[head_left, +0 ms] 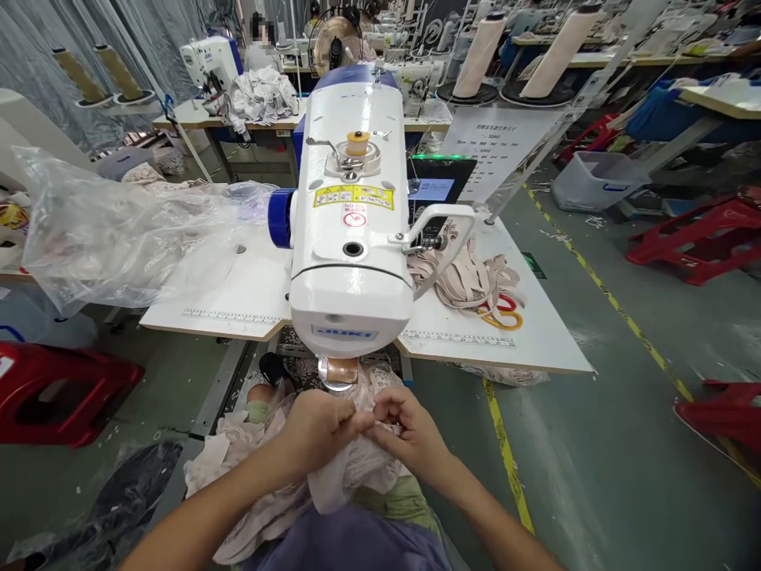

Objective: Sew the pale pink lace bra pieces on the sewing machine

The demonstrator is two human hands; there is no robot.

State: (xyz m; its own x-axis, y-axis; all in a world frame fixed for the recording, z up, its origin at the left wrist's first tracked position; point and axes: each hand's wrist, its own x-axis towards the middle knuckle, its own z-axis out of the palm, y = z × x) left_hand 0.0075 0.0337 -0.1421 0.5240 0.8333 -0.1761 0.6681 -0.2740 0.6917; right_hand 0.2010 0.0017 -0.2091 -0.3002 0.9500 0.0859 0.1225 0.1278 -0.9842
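Observation:
A white sewing machine [350,230] stands on a white table [535,333] right in front of me. Below its head, over my lap, lies a bunched piece of pale pink lace fabric [357,468]. My left hand [318,432] is closed around the fabric just under the machine's front end. My right hand [407,432] pinches the same fabric with curled fingers, touching the left hand. Where the needle meets the cloth is hidden by the machine head.
A pile of pink elastic strips [469,277] and red-and-yellow scissors [505,311] lie on the table's right. A big clear plastic bag [112,230] sits at left. Red stools [56,392] stand on the floor. Another person sits at a far machine.

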